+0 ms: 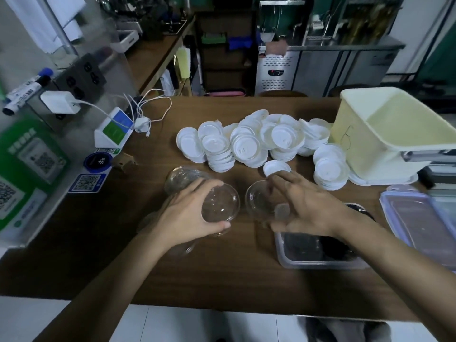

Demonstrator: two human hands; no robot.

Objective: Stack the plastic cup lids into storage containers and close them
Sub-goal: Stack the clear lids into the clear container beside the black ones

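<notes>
Left hand [187, 213] is wrapped around a clear dome lid [222, 203], and the right hand [306, 206] grips a second clear lid [254, 198] just beside it, both low over the tabletop [222, 272]. White lids [246, 141] are heaped behind, next to a cream container [370, 149] — a clear container [318, 264] sits under the right wrist.

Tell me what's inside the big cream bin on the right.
Only bare pale inner walls show in the cream bin; its near rim and the frame edge hide the floor, so contents there cannot be told.
</notes>
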